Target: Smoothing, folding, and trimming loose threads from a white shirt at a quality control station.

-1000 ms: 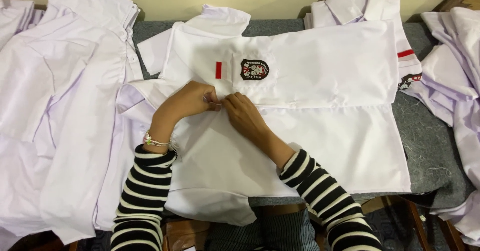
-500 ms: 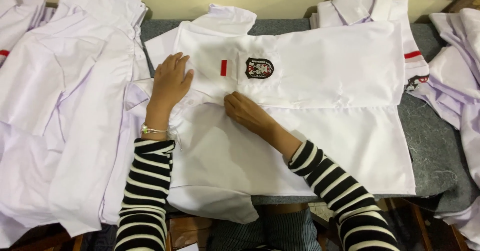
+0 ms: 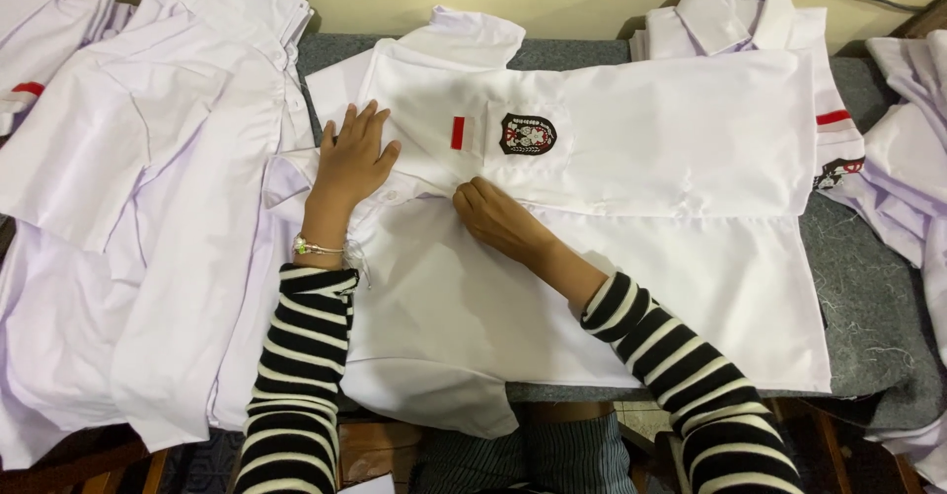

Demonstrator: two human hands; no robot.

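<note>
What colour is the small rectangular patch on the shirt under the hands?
Red and white: the rectangular patch sits beside the crest badge on the white shirt. Head view.

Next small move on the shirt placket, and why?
Probably slide the right hand rightward along the white shirt placket to the next button. The left hand lies flat, pinning the collar end, while the right fingers pinch the front edge below the crest badge.
</note>
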